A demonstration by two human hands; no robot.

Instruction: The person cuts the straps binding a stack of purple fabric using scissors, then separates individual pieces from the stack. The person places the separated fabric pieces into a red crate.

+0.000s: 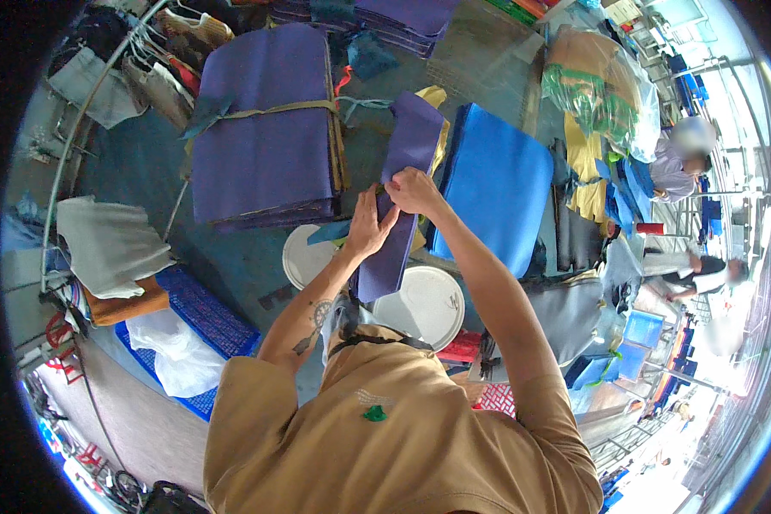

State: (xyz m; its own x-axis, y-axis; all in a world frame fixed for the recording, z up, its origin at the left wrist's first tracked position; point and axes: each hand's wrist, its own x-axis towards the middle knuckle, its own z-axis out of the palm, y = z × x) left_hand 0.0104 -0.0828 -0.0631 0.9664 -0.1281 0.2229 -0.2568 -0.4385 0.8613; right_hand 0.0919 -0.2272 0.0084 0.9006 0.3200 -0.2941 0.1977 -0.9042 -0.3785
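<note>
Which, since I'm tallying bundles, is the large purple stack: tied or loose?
Tied: a yellowish band crosses the large purple stack.

One purple strip (414, 130), two round white lids (421, 308) (302, 262)

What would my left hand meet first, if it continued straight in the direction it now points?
Your left hand would most likely meet the long purple strip, which it seems to touch; the right hand is close beside, though depth is unclear.
</note>
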